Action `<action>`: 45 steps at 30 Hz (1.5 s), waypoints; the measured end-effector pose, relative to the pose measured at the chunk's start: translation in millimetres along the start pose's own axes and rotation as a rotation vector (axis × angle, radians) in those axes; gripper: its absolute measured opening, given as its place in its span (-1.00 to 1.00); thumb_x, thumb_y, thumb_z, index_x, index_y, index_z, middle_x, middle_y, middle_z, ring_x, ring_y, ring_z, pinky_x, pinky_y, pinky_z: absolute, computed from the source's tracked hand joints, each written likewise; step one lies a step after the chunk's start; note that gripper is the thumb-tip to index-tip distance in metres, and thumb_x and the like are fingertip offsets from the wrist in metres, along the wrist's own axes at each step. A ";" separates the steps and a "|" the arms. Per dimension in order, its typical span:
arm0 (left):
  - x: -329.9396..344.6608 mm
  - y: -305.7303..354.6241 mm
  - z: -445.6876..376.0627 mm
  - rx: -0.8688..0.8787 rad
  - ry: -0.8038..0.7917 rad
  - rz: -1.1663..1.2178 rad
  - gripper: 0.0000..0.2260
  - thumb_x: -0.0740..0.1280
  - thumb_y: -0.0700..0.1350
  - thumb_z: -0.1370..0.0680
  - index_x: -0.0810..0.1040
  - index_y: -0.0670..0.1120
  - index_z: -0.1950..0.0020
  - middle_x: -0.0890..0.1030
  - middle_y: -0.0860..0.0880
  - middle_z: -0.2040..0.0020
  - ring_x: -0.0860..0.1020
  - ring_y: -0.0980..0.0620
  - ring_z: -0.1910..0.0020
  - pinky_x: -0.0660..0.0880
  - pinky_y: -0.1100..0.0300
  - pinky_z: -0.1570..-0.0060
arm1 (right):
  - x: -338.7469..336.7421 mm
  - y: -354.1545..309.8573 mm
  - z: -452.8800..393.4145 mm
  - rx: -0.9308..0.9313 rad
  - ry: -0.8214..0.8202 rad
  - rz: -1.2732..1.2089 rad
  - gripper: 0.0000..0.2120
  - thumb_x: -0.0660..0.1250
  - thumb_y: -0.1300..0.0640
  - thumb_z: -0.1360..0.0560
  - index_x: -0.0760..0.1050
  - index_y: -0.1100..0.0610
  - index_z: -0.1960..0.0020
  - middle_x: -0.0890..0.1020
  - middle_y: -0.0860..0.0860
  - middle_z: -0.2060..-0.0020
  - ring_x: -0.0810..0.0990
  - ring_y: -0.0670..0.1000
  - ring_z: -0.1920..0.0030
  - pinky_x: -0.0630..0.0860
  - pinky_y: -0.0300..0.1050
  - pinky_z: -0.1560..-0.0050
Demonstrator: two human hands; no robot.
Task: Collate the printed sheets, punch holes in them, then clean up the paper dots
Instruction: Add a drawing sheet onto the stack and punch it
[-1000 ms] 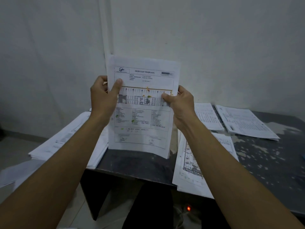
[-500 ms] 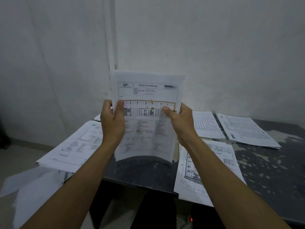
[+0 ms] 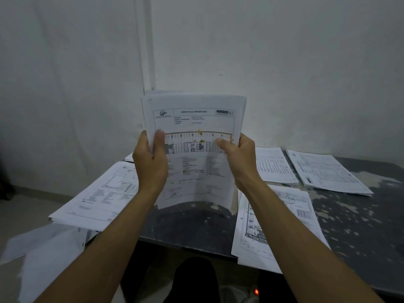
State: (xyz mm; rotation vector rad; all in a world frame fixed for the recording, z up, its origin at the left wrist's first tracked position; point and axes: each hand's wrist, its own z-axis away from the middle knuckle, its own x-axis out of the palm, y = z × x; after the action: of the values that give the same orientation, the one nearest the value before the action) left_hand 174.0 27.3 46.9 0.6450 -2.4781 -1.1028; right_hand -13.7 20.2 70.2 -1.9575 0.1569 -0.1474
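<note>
I hold a stack of printed sheets (image 3: 194, 119) upright in front of me, its front page headed with a form title and a floor plan. My left hand (image 3: 149, 162) grips the stack's left edge with the thumb on the front page. My right hand (image 3: 238, 159) grips the right edge the same way. The stack's lower edge stands on or just above the dark table (image 3: 360, 232); which one I cannot tell. No hole punch shows in view.
More piles of sheets lie on the table: one at the left (image 3: 98, 195) overhanging the edge, one under my right forearm (image 3: 290, 215), two at the back right (image 3: 273, 165) (image 3: 323, 171). Loose white sheets (image 3: 43, 254) hang lower left. A white wall stands close behind.
The stack and both hands have come down from higher up toward the table top. Both grips stay the same.
</note>
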 end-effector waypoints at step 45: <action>4.0 -13.3 -4.2 -0.100 -0.060 -0.122 -0.63 0.17 0.12 -0.66 0.51 -0.17 0.01 0.65 0.06 0.11 0.64 0.08 0.11 0.58 0.28 0.25 | -9.3 19.4 8.8 0.153 0.021 -0.022 -0.77 0.32 0.22 -0.47 0.54 0.00 0.33 0.69 -0.17 0.31 0.63 -0.09 0.24 0.47 -0.24 0.36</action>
State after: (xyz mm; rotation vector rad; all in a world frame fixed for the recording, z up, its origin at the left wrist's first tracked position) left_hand 176.1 14.8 39.9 0.7520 -2.4423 -1.2997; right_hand -22.1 22.5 48.6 -1.8061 0.1339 -0.1884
